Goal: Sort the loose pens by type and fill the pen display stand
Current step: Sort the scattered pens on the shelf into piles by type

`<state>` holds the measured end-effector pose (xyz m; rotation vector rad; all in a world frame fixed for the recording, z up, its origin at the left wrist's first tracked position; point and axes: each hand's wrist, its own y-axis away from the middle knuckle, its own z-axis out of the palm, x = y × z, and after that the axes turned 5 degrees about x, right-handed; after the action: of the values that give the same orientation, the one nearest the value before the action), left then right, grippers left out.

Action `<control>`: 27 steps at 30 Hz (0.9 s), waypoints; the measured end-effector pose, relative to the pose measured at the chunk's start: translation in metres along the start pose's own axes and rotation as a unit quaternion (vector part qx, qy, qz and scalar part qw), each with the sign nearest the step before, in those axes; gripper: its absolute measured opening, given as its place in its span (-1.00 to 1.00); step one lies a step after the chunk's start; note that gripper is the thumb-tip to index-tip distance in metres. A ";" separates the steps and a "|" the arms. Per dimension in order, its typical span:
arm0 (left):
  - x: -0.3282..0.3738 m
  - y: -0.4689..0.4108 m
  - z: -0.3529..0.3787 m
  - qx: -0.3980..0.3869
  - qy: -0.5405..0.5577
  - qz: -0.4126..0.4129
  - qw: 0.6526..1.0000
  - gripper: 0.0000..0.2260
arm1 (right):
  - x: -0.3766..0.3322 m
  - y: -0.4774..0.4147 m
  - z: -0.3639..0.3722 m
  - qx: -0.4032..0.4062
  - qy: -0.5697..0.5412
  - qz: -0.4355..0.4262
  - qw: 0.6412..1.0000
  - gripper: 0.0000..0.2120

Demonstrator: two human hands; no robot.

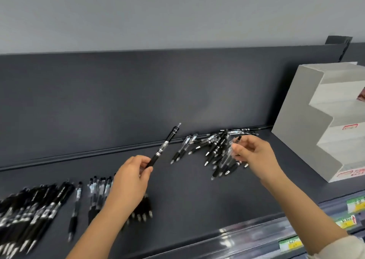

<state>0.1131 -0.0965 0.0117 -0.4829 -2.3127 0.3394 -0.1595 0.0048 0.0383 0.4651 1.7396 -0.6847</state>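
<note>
Head view: fingers of the left hand (130, 177) pinch a black pen (165, 145) by its grip, while fingers of the right hand (254, 156) pinch a second pen (238, 139) over the loose pile (214, 150).

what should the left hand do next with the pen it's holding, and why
Probably lower the left hand and lay its pen in the matching sorted row below it, since the right hand pinches a second pen over the loose pile.

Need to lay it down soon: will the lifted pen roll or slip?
Likely rolls: the pen has a round barrel and the shelf looks flat and smooth. Probably stiff and light: held by one end, it stays straight.
</note>
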 end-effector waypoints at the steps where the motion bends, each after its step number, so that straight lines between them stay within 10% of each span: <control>1: -0.008 0.002 -0.010 0.008 0.002 -0.010 1.000 -0.91 | -0.005 0.001 0.008 0.000 -0.011 -0.009 1.000 -0.96; 27: -0.151 0.067 -0.139 0.100 -0.093 -0.170 0.976 -0.79 | -0.039 0.035 0.209 -0.180 0.026 0.030 0.983 -0.91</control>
<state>0.3282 -0.0885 -0.0102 0.0485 -2.4530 0.4579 0.0259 -0.1053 0.0312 0.2841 1.8421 -0.3066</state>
